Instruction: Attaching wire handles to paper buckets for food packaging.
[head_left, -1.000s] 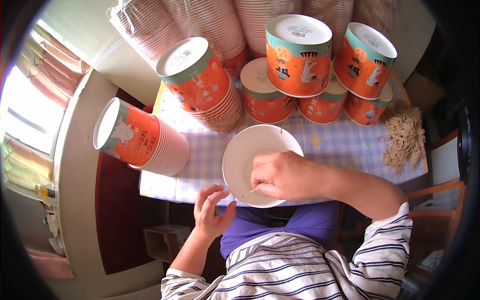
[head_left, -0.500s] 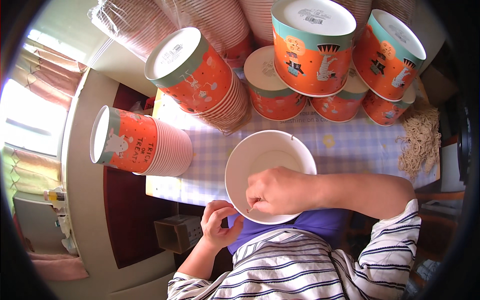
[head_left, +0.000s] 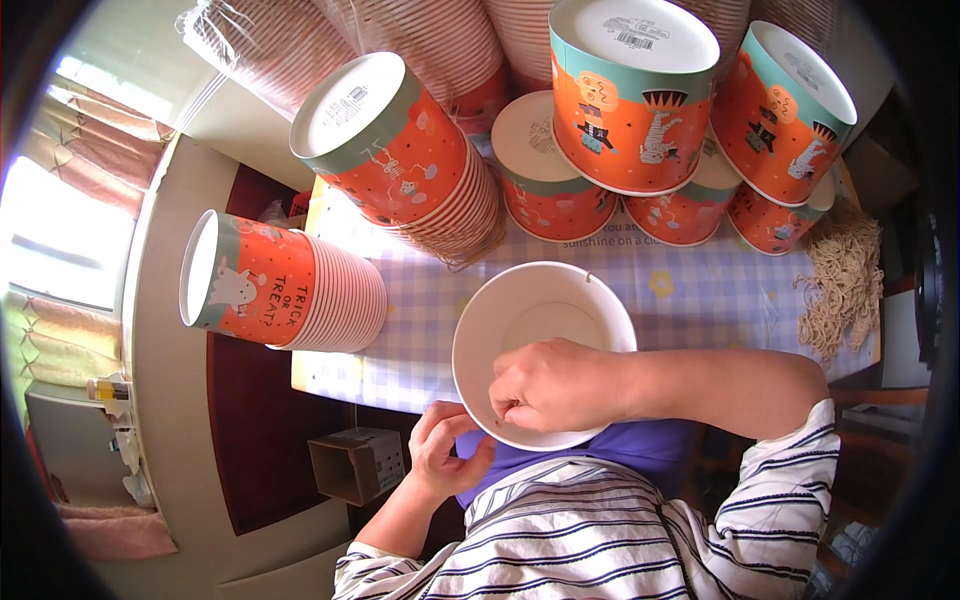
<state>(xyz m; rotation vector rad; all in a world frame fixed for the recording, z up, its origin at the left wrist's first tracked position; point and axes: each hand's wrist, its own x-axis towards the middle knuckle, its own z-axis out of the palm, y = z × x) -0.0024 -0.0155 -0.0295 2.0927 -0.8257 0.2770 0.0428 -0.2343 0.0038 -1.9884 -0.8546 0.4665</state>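
Observation:
A white-lined paper bucket (head_left: 545, 300) is tilted open toward me at the table's near edge, against my lap. My right hand (head_left: 555, 385) reaches inside it, thumb and fingers pinched close to the near-left wall. A beige cord end seems to be in that pinch, mostly hidden by the fingers. A small dark spot marks the wall just beside the fingertips. On the bucket's outer near-left side is my left hand (head_left: 440, 450), fingers curved, thumb apart from them, fingertips at the wall. A short cord end (head_left: 588, 275) pokes through near the far rim.
Nested orange buckets lie in a stack (head_left: 290, 285) at left; another stack (head_left: 400, 150) leans behind. Upside-down buckets (head_left: 630, 110) are piled at the back right. A heap of beige cords (head_left: 845, 280) rests on the checked tablecloth (head_left: 690, 310). A cardboard box (head_left: 355, 465) sits below left.
The bucket has shifted very slightly right. My right fingers have closed further over the cord end, which showed more before. My left hand has moved slightly right with the bucket.

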